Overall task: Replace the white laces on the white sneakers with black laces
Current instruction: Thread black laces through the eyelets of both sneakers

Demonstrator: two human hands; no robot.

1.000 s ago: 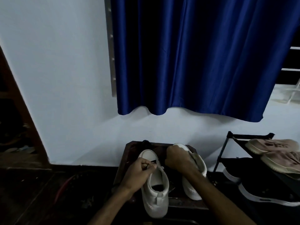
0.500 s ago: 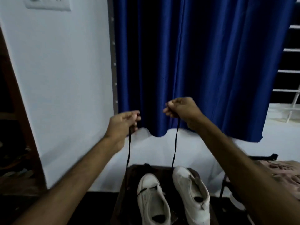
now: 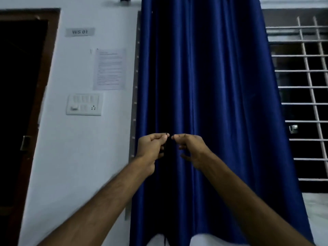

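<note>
We are pinching the ends of the black lace (image 3: 165, 240) in our left hand (image 3: 152, 148) and right hand (image 3: 190, 148), nearly touching, while it is hanging straight down.

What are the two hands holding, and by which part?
The left hand and right hand each pinch one end of the black lace.

A plain indoor room marked out as a numbered work station: a grey label reading "WS 01" (image 3: 79, 31) and a printed white paper notice (image 3: 110, 69) are fixed to the pale painted wall (image 3: 79, 157), above a white plastic switch-and-socket panel (image 3: 84, 104). A long blue satin curtain (image 3: 221, 86) hangs between a dark brown wooden door frame (image 3: 48, 68) and a white metal window grille (image 3: 308, 86).
</note>
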